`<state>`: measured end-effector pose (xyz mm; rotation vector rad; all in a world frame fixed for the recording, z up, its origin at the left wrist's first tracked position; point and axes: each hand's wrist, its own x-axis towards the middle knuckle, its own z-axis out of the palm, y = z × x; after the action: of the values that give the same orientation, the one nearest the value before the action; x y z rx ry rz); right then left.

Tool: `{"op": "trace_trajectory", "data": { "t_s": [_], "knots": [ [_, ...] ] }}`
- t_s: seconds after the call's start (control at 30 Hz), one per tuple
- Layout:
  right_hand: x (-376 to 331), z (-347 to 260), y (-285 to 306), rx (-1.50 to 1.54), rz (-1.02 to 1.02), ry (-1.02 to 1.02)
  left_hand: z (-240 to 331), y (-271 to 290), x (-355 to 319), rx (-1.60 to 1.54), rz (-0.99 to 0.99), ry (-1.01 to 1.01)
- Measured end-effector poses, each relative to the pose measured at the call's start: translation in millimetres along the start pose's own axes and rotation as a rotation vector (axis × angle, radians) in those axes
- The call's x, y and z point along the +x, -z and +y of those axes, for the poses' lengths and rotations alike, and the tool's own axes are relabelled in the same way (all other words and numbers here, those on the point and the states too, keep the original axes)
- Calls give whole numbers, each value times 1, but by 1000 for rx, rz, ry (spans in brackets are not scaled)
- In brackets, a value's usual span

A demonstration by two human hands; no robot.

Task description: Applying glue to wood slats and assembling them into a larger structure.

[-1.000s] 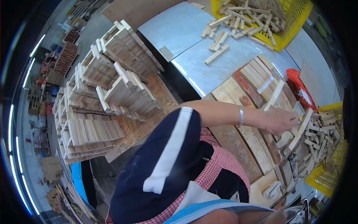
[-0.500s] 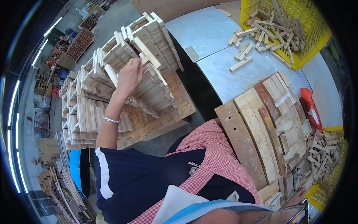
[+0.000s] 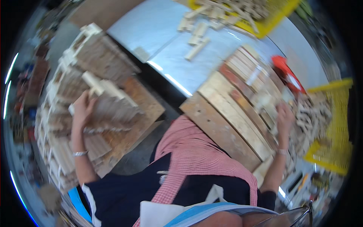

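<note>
At the left, my left hand (image 3: 83, 106) is closed at the top of a stack of pale wooden frames, its fingers on a small wooden frame (image 3: 93, 83). One slat of that frame stands out beyond my fingertips. The stacked frames (image 3: 113, 109) rest on a wooden board (image 3: 145, 104). My right hand (image 3: 285, 117), blurred, is raised over the right side of a wooden jig (image 3: 223, 109), fingers curled in. Whatever it holds, if anything, is hidden. Several thin slats (image 3: 245, 70) lie side by side on the jig's far part.
A yellow basket (image 3: 270, 26) of wood pieces stands at the far right, with loose sticks (image 3: 197, 49) beside it on the metal-topped table (image 3: 162, 22). Another yellow basket (image 3: 340, 128) with short blocks (image 3: 312, 113) sits right of the jig. A red bag (image 3: 287, 73) lies between them.
The view has turned, shifting the scene left. My right hand has come up from the lower right edge to above the jig. My left hand stays at the small frame on the stack.
</note>
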<state>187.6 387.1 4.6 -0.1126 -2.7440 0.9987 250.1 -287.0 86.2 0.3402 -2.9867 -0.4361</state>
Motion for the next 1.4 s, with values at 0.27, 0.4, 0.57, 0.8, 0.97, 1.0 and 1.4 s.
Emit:
{"op": "trace_trajectory", "data": {
  "t_s": [0.27,0.4,0.57,0.8,0.97,1.0,1.4],
  "knots": [
    [77,-107,-131,-305,55,680,-35,-3,5,103,-79,51],
    [81,-116,-150,-417,249,822,-25,3,-7,-95,87,69],
    [71,-127,-150,-375,191,804,57,19,-2,227,432,-250],
    [93,-66,-38,229,187,85,180,-58,17,-111,110,-631],
    [95,14,-35,285,10,-346,254,-119,38,-306,-164,-800],
    [95,11,-39,383,-33,-488,266,-131,43,-364,-166,-845],
    [78,4,-63,59,47,-257,430,-216,43,-435,-117,-1366]
  ]
}}
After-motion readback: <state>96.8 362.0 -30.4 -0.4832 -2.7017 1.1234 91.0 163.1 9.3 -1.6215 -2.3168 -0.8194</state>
